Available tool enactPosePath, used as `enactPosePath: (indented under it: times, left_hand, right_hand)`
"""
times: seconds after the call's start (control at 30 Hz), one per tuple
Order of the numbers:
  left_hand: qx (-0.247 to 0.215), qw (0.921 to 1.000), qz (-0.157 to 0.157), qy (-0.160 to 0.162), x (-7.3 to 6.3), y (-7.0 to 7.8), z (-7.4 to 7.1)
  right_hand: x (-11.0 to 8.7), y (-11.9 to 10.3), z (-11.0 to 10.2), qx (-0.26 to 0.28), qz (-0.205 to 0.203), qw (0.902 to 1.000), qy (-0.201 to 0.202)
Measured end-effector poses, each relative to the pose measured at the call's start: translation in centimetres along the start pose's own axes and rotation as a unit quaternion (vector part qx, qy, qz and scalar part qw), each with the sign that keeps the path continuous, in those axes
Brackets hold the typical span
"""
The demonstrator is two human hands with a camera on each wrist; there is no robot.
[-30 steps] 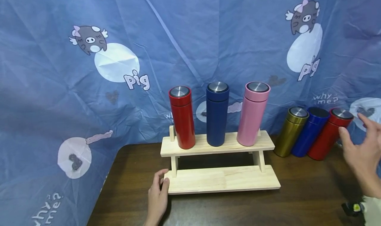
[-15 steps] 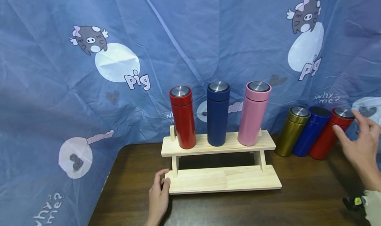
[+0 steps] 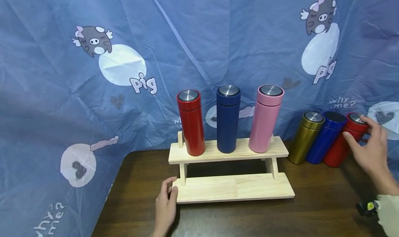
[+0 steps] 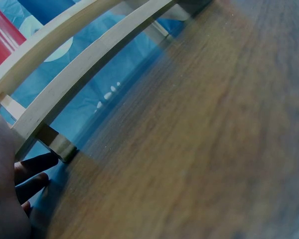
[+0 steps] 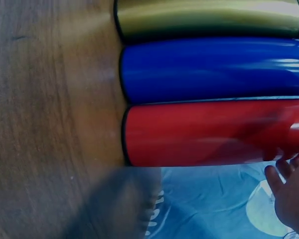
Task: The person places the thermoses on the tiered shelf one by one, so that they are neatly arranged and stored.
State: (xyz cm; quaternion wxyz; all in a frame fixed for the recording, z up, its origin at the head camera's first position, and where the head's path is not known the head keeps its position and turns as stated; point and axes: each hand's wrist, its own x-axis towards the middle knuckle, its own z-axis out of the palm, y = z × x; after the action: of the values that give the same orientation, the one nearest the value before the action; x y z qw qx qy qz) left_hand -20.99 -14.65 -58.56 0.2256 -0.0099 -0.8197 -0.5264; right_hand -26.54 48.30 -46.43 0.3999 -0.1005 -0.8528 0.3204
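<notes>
My left hand (image 3: 166,205) holds the left end of the lower step of a two-tier wooden display stand (image 3: 233,190), thumb at the front corner. In the left wrist view its fingers (image 4: 32,185) reach behind and below that end. At the right, my right hand (image 3: 372,152) is spread around the upper part of a red thermos (image 3: 338,147). Its index finger overlaps the steel lid in the head view, and the thumb lies across the front. The right wrist view has other fingers (image 5: 274,180) close beside the thermos wall, a small gap showing.
On the stand's upper step stand a red thermos (image 3: 191,129), a navy thermos (image 3: 227,126) and a pink thermos (image 3: 265,126). A gold thermos (image 3: 303,140) and a blue thermos (image 3: 325,140) adjoin the right-hand red one on the wooden table (image 3: 249,219). A blue printed cloth (image 3: 187,32) hangs behind.
My right hand has moved left from beside the right-hand red thermos to around its top. My left hand stays on the stand, and the thermoses stand where they were.
</notes>
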Motion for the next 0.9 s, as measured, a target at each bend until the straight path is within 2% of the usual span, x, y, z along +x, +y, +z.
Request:
enactPosePath:
  times: [0.2, 0.47, 0.63, 0.77, 0.9]
  left_hand:
    - [-0.002, 1.0, 0.003, -0.002, 0.0, 0.0, 0.0]
    - [-0.001, 0.9994, -0.031, -0.015, 0.1, 0.5, -0.2]
    - [0.008, 0.9999, -0.01, 0.0, 0.1, -0.2, 0.1]
    - [0.007, 0.9999, 0.004, 0.006, 0.2, -1.4, 0.3]
    - [0.003, 0.9998, 0.019, 0.007, 0.2, -1.4, 0.3]
  right_hand:
    - [-0.3, 0.5, 0.5, 0.017, -0.013, 0.9997, 0.015]
    - [-0.2, 0.2, 0.7, 0.013, 0.008, 0.9996, 0.022]
    - [-0.5, 0.1, 0.8, 0.011, 0.003, 0.999, 0.044]
    - [-0.8, 0.2, 0.8, 0.015, 0.013, 0.9977, 0.065]
    - [-1.2, 0.3, 0.7, 0.011, 0.024, 0.9961, 0.084]
